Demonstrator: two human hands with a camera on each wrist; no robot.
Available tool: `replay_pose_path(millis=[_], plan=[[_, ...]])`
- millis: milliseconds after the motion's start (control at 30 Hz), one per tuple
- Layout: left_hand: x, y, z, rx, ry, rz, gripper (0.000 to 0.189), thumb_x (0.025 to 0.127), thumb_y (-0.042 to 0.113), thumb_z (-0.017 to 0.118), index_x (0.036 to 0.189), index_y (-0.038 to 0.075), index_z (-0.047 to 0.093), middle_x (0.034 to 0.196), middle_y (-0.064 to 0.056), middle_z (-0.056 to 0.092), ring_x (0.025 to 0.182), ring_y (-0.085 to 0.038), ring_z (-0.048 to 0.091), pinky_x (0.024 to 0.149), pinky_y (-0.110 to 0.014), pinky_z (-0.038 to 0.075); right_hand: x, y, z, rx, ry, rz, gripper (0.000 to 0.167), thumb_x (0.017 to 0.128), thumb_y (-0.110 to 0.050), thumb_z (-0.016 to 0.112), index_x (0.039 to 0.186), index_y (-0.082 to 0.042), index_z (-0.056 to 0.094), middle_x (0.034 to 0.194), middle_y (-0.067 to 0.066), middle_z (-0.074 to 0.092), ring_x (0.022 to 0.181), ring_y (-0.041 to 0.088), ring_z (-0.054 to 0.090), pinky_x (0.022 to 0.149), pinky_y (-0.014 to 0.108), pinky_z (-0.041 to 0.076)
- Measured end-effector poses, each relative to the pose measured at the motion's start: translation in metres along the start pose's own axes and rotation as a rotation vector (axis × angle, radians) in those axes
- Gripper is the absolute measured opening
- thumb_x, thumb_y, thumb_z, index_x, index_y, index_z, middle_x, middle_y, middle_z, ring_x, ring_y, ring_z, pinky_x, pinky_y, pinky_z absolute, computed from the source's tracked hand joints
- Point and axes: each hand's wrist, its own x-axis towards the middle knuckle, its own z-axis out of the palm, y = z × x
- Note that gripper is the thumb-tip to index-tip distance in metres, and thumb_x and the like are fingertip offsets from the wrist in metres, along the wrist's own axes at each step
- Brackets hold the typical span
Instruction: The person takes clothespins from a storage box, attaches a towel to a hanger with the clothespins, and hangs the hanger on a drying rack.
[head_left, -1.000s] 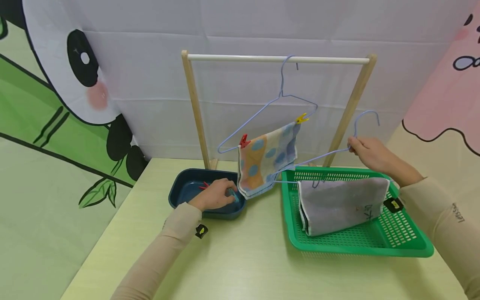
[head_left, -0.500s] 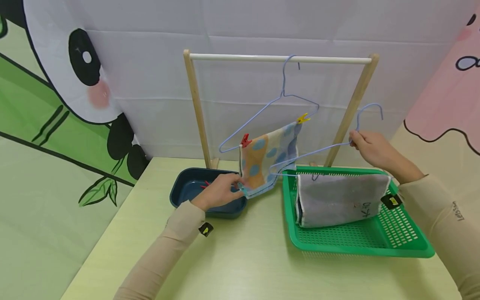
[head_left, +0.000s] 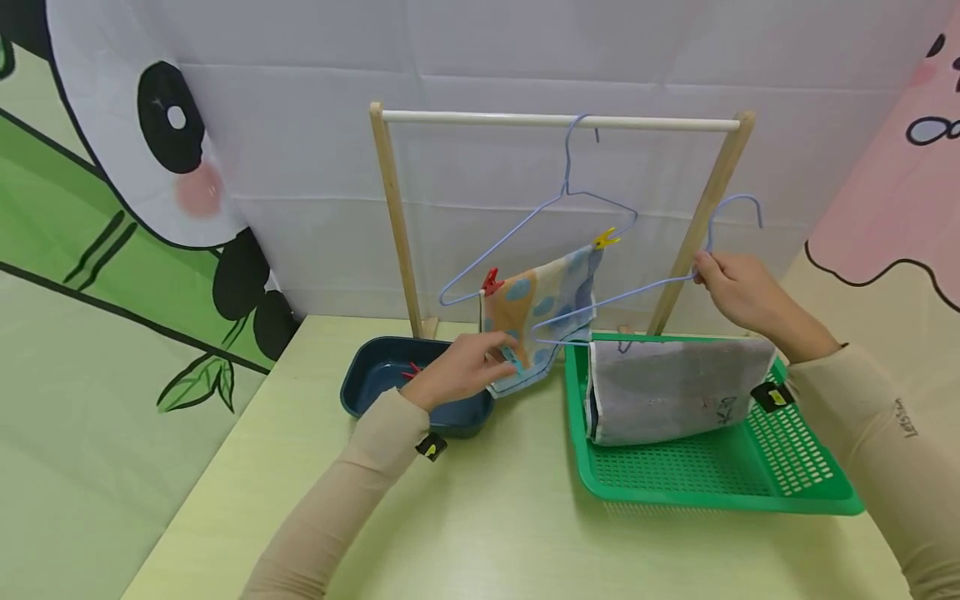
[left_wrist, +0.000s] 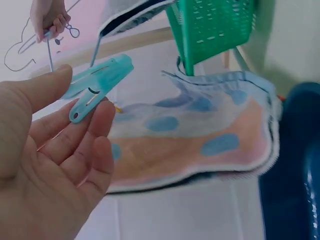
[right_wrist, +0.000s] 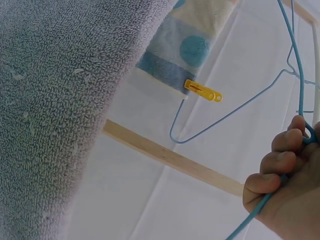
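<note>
My left hand pinches a light-blue clothespin between thumb and fingers, in front of a patterned towel. With my right hand I grip a blue wire hanger just below its hook. A grey towel hangs folded over this hanger's bottom bar, above the green basket. The patterned towel is held on a second wire hanger by a red clothespin and a yellow clothespin.
The second hanger hooks over the white rail of a wooden rack at the back. A dark blue tray with red clothespins stands on the table, left of the basket. Behind is a backdrop cloth with cartoon figures.
My left hand has lifted the light-blue clothespin out of the tray and moved right, toward the grey towel. My right hand has raised the hanger with the grey towel slightly.
</note>
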Motion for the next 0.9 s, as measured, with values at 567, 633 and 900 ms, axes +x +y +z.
replay_pose_path(millis=[567,633,900], plan=[[0.019,0.038,-0.001,-0.023,0.13,0.108,0.03,0.086,0.017,0.071,0.115,0.013,0.065,0.102,0.002,0.066,0.086,-0.005,0.06,0.074,-0.023,0.049,0.0,-0.01,0.001,-0.006,0.039,-0.023,0.046,0.105,-0.026,0.029,0.09,0.004,0.061,0.09,0.025,0.062,0.082,0.036,0.056,0.065,0.041,0.037],[0.021,0.042,-0.001,-0.025,0.141,0.092,0.03,0.086,0.019,0.071,0.115,0.013,0.065,0.1,0.002,0.066,0.085,-0.006,0.061,0.073,-0.023,0.049,0.001,-0.011,0.002,-0.011,0.04,-0.017,0.046,0.104,-0.027,0.029,0.091,0.004,0.061,0.091,0.026,0.063,0.084,0.038,0.057,0.066,0.043,0.038],[0.03,0.054,0.0,0.017,0.133,0.061,0.036,0.087,0.023,0.07,0.12,0.01,0.064,0.106,-0.001,0.067,0.087,-0.011,0.063,0.071,-0.023,0.049,0.002,-0.017,0.004,-0.042,0.055,-0.02,0.046,0.104,-0.027,0.032,0.089,0.003,0.063,0.089,0.024,0.064,0.086,0.039,0.059,0.068,0.046,0.04]])
